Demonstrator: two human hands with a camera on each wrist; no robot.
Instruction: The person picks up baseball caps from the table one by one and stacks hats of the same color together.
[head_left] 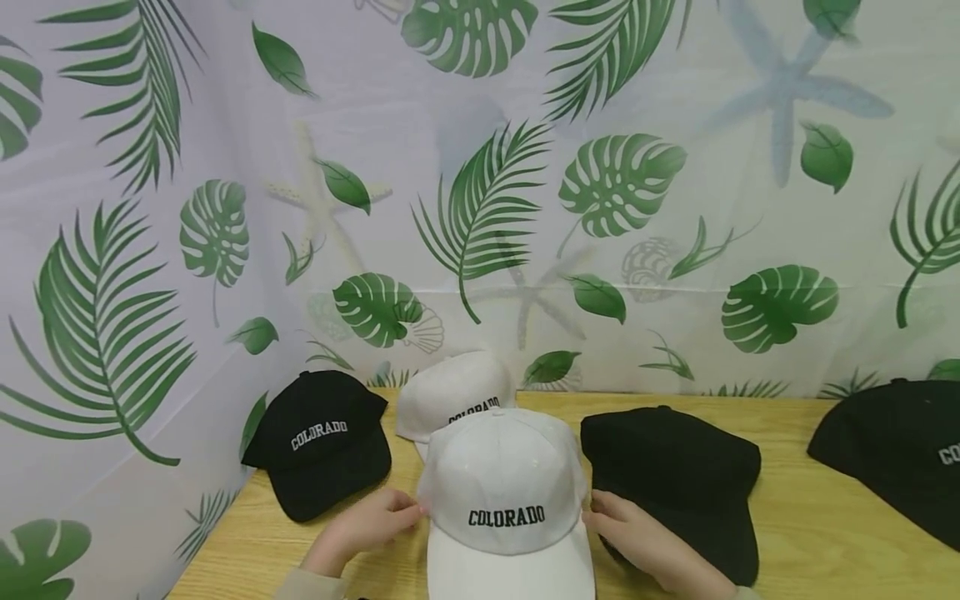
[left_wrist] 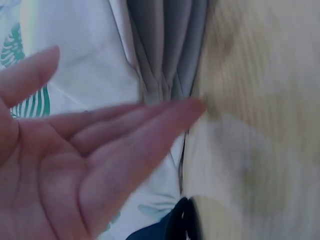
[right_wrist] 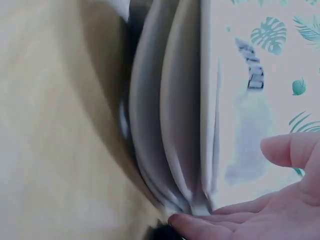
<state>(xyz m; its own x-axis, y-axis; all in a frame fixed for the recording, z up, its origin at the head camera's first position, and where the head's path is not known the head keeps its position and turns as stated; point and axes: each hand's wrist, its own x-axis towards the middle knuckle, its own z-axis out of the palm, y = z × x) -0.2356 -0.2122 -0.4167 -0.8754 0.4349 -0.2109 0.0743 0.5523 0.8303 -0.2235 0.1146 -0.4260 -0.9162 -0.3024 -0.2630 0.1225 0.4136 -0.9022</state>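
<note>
Nearest to the head camera stands a white cap (head_left: 510, 479) with black COLORADO letters, its brim toward me and cut by the lower edge of my view. It sits on the wooden table (head_left: 832, 542), between the two hands. Left hand (head_left: 371, 525) is at its nine o'clock, and right hand (head_left: 648, 537) at its four o'clock; the fingertips of both touch the sides of this cap.

From the left wrist view I see the fingers straight and lying close together, with the thumb well apart from them. From the right wrist view I see the same: long straight fingers against the lower ends of several layered brims (right_wrist: 182, 90), and a thumb spread away. I see nothing pinched in either hand; how strongly they press, I cannot tell.

At eleven o'clock of the front cap, just behind it, another white cap (head_left: 446, 392) is partly hidden. At ten o'clock lies a black cap (head_left: 318, 450) with white letters. At three o'clock is a plain-looking dark cap (head_left: 667, 467), which the right hand partly covers, and farther in this direction one more lettered hat (head_left: 892, 442), cut by the picture's edge. Behind everything hangs a leaf-printed cloth (head_left: 480, 200).
</note>
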